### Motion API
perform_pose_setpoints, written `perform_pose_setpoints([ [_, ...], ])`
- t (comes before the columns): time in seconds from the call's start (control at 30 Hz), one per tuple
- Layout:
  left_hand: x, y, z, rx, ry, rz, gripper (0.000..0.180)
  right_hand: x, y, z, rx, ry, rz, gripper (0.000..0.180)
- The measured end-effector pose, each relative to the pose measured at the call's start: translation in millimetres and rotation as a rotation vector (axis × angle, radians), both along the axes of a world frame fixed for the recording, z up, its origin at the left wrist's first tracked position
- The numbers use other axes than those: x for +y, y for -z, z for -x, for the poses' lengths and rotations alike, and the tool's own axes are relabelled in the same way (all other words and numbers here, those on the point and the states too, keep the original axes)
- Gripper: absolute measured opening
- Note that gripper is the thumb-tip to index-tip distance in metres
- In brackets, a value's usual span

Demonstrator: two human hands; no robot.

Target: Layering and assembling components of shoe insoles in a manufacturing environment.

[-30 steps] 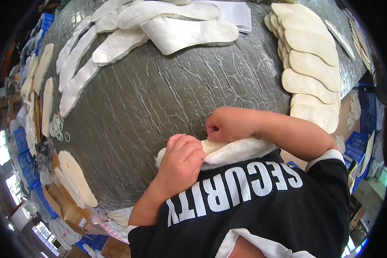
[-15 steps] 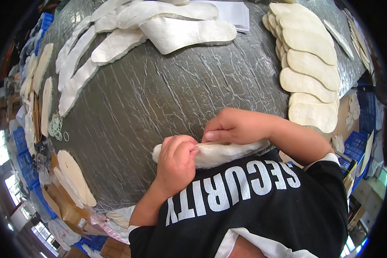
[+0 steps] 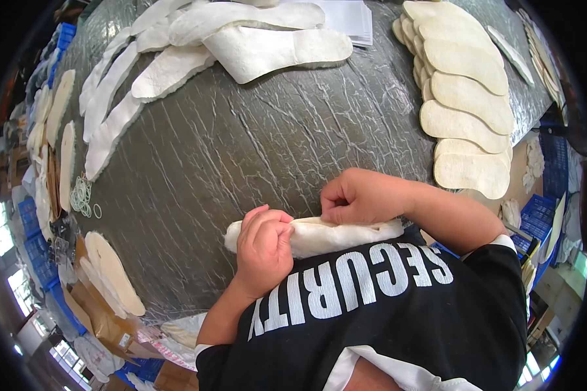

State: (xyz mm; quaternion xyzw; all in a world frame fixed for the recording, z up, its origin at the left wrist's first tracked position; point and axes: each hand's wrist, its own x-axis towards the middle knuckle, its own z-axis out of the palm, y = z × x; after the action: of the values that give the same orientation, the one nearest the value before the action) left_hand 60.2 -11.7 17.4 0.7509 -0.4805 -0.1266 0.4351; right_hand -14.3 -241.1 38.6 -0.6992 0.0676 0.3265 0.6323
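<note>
A white fleecy liner with a cream sole edge (image 3: 336,239) lies lengthwise at the near side of the table, close against my shirt. My left hand (image 3: 262,244) is closed around its left part, with the fingers bent over the upper edge. Along that same edge, right of the middle, my right hand (image 3: 362,197) pinches the seam between fingertips and thumb. The exact pinch point is partly hidden by the curled fingers. A little of the liner's rounded left end shows beyond my left hand, and its right end shows below my right wrist.
Overlapping cream insoles (image 3: 466,101) line the right side of the table (image 3: 195,163). White fleece pieces (image 3: 274,52) spread across the far left, by a stack of white paper (image 3: 346,23). Pale elastic bands (image 3: 81,195) and more insoles (image 3: 114,274) lie at the left edge.
My right hand has slid a little to the right along the liner's edge, uncovering more of the seam. My left hand keeps its hold, its fingers slightly shifted. The whole view has moved slightly.
</note>
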Motion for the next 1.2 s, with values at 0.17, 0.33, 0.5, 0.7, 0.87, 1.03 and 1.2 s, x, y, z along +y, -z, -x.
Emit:
perform_pose_setpoints([
  [0.17, -1.9, -1.5, -2.7, 0.063, -0.037, -0.088, 0.007, 5.5, 6.6, 7.8, -0.042, 0.065, -0.07, 0.019],
  [0.33, -18.1, -26.2, -11.6, -0.041, 0.023, -0.009, 0.016, 5.7, 8.0, 9.9, 0.006, 0.116, -0.083, 0.018],
  [0.5, -29.7, -30.8, -13.5, -0.056, 0.276, -0.138, 0.021, 5.6, 9.2, 10.3, -0.017, 0.13, -0.063, 0.02],
  [0.7, -27.7, -15.1, -1.2, 0.176, 0.15, -0.088, 0.014, 5.5, 14.9, 7.6, -0.017, 0.096, -0.082, 0.024],
  [0.87, -27.6, -13.9, -3.7, 0.104, 0.144, -0.059, 0.011, -6.9, 19.6, 13.5, -0.164, 0.095, -0.156, 0.028],
  [1.03, -23.4, -7.1, -5.9, 0.113, 0.106, -0.051, 0.011, -22.9, -7.7, 25.6, -0.323, -0.024, -0.074, 0.028],
  [1.2, -24.2, -6.1, -3.7, 0.126, 0.08, -0.039, 0.01, -15.7, 1.3, 39.1, -0.299, 0.074, 0.101, 0.025],
])
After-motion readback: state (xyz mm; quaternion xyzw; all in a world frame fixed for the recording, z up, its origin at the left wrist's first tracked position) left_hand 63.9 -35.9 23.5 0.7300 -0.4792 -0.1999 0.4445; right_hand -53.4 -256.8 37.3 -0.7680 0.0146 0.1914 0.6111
